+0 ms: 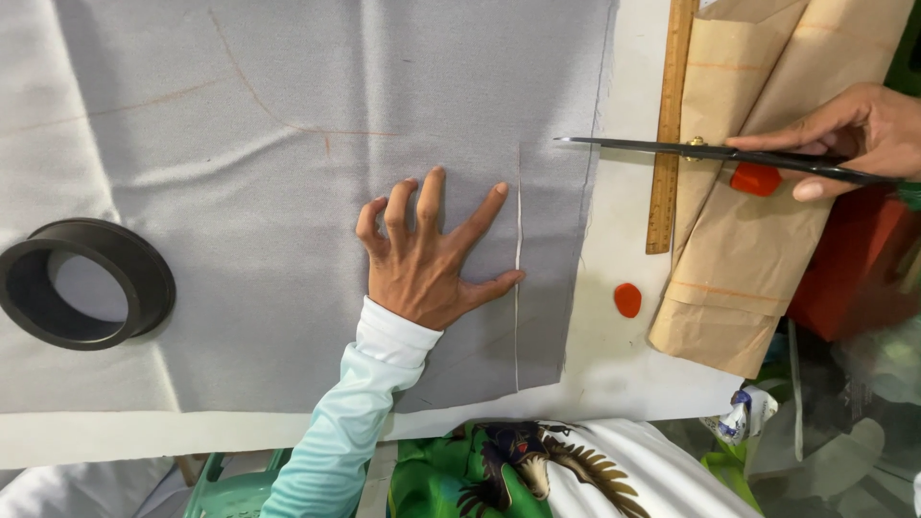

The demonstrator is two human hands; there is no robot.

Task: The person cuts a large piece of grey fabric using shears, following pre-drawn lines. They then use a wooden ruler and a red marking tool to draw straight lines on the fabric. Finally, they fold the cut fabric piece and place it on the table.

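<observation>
Grey cloth covers my bench. My left hand presses flat on it, fingers spread, grip released, beside a straight cut. My right hand grips long scissors over a wooden ruler.

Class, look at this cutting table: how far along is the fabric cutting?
Done: one straight slit runs up from the near edge of the grey fabric. In hand: the left hand presses the cloth flat beside it; the right hand holds scissors over the wooden ruler. Left: the faint orange chalk lines remain uncut.
</observation>
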